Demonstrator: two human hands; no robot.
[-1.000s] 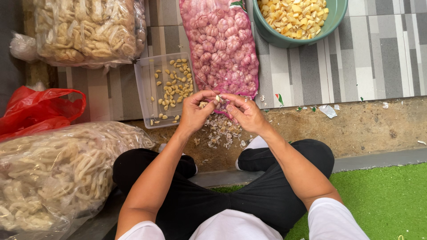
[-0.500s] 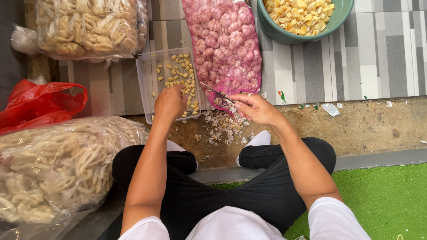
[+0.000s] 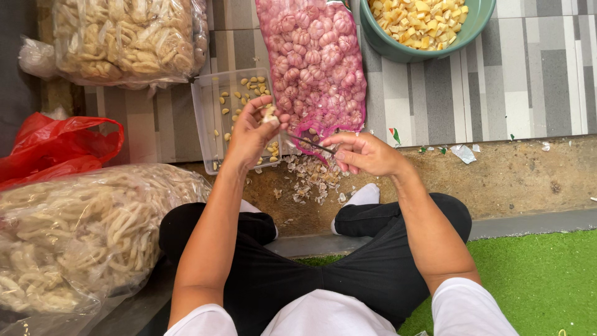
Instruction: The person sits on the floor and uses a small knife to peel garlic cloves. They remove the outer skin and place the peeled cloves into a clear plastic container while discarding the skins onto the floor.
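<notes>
My left hand [image 3: 252, 134] pinches a pale garlic clove [image 3: 270, 116] just above the clear plastic tray [image 3: 208, 118], which holds several peeled cloves. My right hand [image 3: 364, 152] grips a small knife [image 3: 308, 144], whose blade points left toward the left hand. A pink mesh sack of garlic bulbs [image 3: 314, 62] lies right behind both hands. Papery garlic skins [image 3: 311, 180] are scattered on the brown ledge below my hands. I sit with legs folded in black trousers.
A teal bowl [image 3: 398, 51] of yellow diced pieces stands at the top right. Clear bags of pale crackers [image 3: 124, 37] lie at the top left and the lower left, with a red plastic bag [image 3: 56, 146] between them. Green turf [image 3: 541, 280] covers the lower right.
My hands were together working on a clove; the left hand then reached over the tray and now lifts a clove, while the right hand stays with the knife.
</notes>
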